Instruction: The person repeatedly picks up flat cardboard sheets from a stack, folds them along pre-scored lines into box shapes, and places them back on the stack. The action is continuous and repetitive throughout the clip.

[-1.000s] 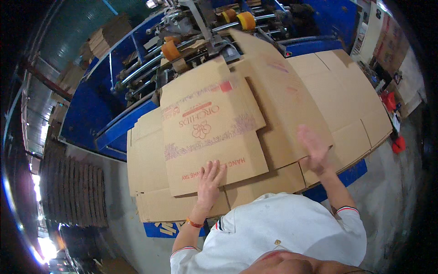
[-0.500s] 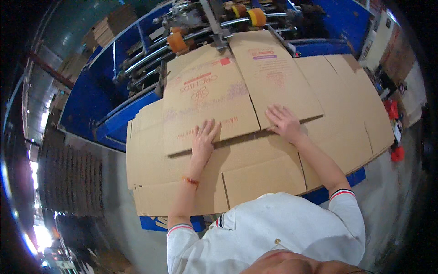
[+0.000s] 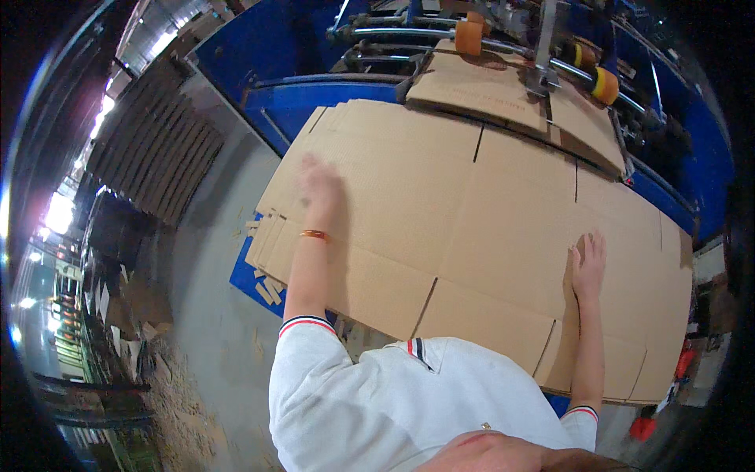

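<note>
A stack of flat brown corrugated cardboard sheets (image 3: 472,212) lies on a blue machine table in front of me. My left hand (image 3: 318,182) rests flat on the top sheet near its left end, blurred, with an orange band on the wrist. My right hand (image 3: 588,263) lies flat with fingers apart at the right side of the top sheet, at the edge where it overlaps a lower sheet. Neither hand grips anything. A folded cardboard blank (image 3: 480,86) sits under the rollers at the far side.
The blue machine (image 3: 314,86) with orange and yellow rollers (image 3: 469,35) stands behind the stack. A pile of cardboard sheets (image 3: 153,149) stands on the grey floor at the left. Scraps litter the floor at lower left. Red objects (image 3: 643,427) lie at lower right.
The printed sheet that lay on top is gone and only plain sheets show. Both hands have spread apart, left toward the left end, right toward the right side. My view has turned.
</note>
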A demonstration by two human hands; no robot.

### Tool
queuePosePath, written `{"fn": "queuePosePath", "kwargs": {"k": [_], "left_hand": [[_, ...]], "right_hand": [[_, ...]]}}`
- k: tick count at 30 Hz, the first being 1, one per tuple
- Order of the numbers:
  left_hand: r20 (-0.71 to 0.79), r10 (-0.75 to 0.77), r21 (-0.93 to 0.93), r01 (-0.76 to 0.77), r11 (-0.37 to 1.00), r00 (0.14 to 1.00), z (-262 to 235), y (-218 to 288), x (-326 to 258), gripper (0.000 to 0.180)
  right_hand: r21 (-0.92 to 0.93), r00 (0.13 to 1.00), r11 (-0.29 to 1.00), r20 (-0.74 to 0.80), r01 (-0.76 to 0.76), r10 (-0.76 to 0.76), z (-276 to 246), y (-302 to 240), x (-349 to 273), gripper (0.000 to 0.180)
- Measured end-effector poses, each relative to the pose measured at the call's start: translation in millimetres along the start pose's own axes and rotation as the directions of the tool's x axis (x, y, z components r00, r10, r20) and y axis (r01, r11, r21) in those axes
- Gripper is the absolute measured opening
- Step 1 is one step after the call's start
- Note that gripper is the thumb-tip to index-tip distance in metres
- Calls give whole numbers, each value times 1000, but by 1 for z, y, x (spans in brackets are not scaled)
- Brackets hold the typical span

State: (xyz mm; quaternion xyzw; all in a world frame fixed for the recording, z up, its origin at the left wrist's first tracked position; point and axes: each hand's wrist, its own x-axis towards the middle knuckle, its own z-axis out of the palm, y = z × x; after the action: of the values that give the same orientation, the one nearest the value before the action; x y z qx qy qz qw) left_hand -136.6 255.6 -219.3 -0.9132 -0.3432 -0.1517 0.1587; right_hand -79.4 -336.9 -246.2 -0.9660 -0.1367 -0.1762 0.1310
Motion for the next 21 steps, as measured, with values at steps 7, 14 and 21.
{"fn": "queuePosePath", "kwargs": {"k": [7,14,21], "left_hand": [[249,-236,-336,313,888,939,27,-105,3,52],[198,-173,-222,216,951,965,37,-119,22,65],[609,-83,-393,391,832,789,9,-148,62,83]], "right_hand": [[-29,1000,999,12,25,-24,-8,-18,5,40],[-15,1000,999,-5,-30,30,-18,-33,3,36],[46,999,999,-33,-4,6,-4,-17,0,35]]}}
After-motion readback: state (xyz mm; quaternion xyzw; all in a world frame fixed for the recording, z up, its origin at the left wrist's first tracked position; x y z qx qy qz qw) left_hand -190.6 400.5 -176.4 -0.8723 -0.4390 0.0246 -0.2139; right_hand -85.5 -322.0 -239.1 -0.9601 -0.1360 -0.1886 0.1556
